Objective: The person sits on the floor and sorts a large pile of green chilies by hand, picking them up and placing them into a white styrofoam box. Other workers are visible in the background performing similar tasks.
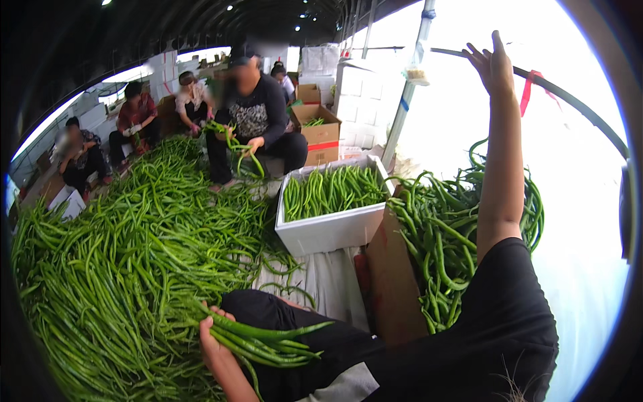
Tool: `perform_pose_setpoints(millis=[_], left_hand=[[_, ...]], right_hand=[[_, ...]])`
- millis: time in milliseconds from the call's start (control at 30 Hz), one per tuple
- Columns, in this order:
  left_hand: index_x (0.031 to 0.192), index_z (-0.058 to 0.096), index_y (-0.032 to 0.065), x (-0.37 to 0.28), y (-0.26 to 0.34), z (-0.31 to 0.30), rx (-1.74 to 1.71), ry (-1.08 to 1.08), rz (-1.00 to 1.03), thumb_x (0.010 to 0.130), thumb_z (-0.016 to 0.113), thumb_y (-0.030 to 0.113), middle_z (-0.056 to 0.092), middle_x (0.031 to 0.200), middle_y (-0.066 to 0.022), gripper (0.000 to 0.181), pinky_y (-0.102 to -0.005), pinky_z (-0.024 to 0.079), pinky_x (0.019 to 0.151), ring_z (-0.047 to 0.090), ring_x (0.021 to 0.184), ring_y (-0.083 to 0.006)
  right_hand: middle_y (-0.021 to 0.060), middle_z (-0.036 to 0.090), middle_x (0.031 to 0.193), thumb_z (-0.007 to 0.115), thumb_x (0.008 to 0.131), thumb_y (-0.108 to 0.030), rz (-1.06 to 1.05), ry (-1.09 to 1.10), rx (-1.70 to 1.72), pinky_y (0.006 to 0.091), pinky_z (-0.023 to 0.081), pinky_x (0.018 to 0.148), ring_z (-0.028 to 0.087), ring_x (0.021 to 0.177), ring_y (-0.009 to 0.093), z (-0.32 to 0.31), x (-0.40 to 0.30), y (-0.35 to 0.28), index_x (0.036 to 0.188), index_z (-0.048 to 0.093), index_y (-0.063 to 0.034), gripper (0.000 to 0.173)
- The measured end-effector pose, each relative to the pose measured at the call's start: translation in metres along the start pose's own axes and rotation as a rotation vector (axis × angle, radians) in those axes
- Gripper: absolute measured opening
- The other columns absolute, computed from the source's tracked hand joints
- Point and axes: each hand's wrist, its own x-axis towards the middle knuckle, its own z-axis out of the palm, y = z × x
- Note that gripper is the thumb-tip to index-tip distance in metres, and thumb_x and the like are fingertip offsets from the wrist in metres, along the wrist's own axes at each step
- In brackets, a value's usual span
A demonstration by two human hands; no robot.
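My left hand is closed around a bunch of long green chili peppers, held by their stem ends above my lap. Beside it spreads a large heap of the same long green peppers. My right hand is raised high at the upper right, fingers apart, with nothing in it. Below that raised arm, a cardboard box stands by a pile of thicker, curled green peppers. A white foam box in front of me holds peppers laid side by side in rows.
A co-worker sits beyond the foam box with peppers in hand. Several other people sit along the heap's far left edge. Open cardboard boxes, stacked white foam boxes and a metal post stand at the back.
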Motion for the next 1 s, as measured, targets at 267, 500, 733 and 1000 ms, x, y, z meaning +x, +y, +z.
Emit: perform_pose_setpoints(millis=[267, 500, 733, 1000], left_hand=[[0.094, 0.061, 0.0048, 0.056, 0.009, 0.093, 0.322, -0.001, -0.108, 0.082, 0.060, 0.023, 0.063, 0.086, -0.0072, 0.022, -0.0340, 0.051, 0.073, 0.062, 0.079, -0.0211], [0.106, 0.055, 0.0069, 0.073, 0.025, 0.156, 0.512, 0.049, 0.048, 0.081, 0.070, 0.038, 0.062, 0.093, -0.0093, 0.043, -0.0360, 0.054, 0.076, 0.062, 0.084, -0.0224], [0.131, 0.034, -0.0093, 0.116, 0.016, 0.183, 0.356, -0.126, -0.297, 0.088, 0.053, 0.051, 0.042, 0.132, -0.0214, 0.077, -0.0414, 0.028, 0.109, 0.041, 0.123, -0.0309], [0.140, 0.023, -0.0088, 0.147, -0.036, 0.174, 0.929, -0.057, -0.025, 0.094, 0.051, 0.040, 0.021, 0.149, -0.0229, 0.073, -0.0435, 0.029, 0.110, 0.020, 0.139, -0.0318]], right_hand=[[0.0331, 0.022, 0.144, 0.060, 0.071, -0.071, 0.349, -1.807, -0.307, 0.0387, 0.026, 0.111, 0.029, 0.135, 0.036, 0.175, -0.378, 0.080, 0.141, 0.008, 0.0124, 0.121], [0.0177, 0.056, 0.113, 0.088, 0.056, -0.024, 0.826, -1.469, 0.169, 0.0356, 0.049, 0.091, 0.058, 0.104, 0.024, 0.207, -0.434, 0.157, 0.131, 0.029, 0.0061, 0.101], [0.0127, 0.061, 0.094, 0.069, 0.076, -0.017, 1.708, -1.020, 1.020, 0.0370, 0.055, 0.070, 0.062, 0.077, 0.022, 0.187, -0.420, 0.243, 0.112, 0.055, -0.0011, 0.042], [0.0232, 0.050, 0.126, 0.067, 0.075, -0.017, 1.772, -0.558, 1.483, 0.0323, 0.053, 0.077, 0.057, 0.083, 0.020, 0.153, -0.412, 0.310, 0.128, 0.044, -0.0009, 0.060]])
